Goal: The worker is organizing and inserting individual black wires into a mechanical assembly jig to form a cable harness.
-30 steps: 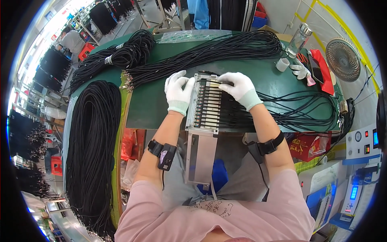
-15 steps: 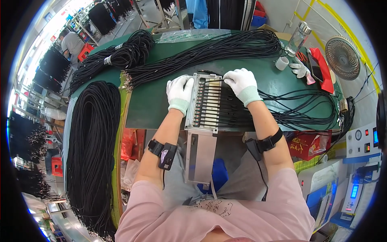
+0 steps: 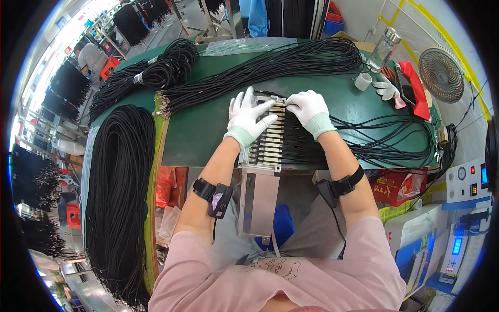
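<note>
A silver metal fixture lies across the bench's front edge, its lower part over my lap. Black cables lie side by side in its row of slots and run out to the right in loops. My left hand, in a white glove, is spread over the fixture's upper left, the fingertips at the top slots. At the upper right edge my gloved right hand pinches a black cable, whose end is mostly hidden by the fingers. Both forearms wear black straps with small boxes.
A long cable bundle crosses the green bench behind the fixture. Another bundle hangs at the left. Far right are a white cup, a glass bottle, spare gloves and a fan. A person sits in the background.
My left hand has moved right from the fixture's left edge onto its top slots, and its fingers have spread. The right hand stays at the upper right edge, shifted slightly.
</note>
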Available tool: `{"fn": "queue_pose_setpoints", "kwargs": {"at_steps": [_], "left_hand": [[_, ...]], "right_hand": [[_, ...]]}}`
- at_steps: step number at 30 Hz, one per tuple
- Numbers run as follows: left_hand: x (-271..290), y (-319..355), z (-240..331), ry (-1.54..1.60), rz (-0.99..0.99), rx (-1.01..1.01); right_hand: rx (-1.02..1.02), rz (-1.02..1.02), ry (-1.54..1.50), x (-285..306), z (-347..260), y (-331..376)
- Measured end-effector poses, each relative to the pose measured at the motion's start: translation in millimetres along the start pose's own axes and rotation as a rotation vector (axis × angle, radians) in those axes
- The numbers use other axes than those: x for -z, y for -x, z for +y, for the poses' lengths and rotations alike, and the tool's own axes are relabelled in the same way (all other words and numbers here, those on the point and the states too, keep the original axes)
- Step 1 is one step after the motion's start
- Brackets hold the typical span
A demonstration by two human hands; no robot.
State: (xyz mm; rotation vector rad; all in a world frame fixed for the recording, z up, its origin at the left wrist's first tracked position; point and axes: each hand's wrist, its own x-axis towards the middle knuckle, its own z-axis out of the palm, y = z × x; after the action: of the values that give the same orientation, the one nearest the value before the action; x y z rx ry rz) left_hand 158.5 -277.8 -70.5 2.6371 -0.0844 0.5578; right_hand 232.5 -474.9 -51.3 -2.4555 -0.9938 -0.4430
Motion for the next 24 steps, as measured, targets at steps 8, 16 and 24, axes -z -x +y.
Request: {"fn": "queue_pose_setpoints", "kwargs": {"at_steps": [8, 16, 24], "left_hand": [[11.5, -3.1, 9.1, -0.147, -0.173, 0.024], [-0.4, 0.7, -6.1, 0.042, -0.003, 0.033], [-2.3, -4.0, -23.3, 0.389, 0.351, 0.193]], "right_hand": [[-0.16, 0.033, 0.262, -6.1, 4.2, -9.1], [-0.279, -0.094, 0.256, -7.6, 9.2, -9.8], [-0.211, 0.041, -0.428, 17.1, 3.2, -4.3]]}}
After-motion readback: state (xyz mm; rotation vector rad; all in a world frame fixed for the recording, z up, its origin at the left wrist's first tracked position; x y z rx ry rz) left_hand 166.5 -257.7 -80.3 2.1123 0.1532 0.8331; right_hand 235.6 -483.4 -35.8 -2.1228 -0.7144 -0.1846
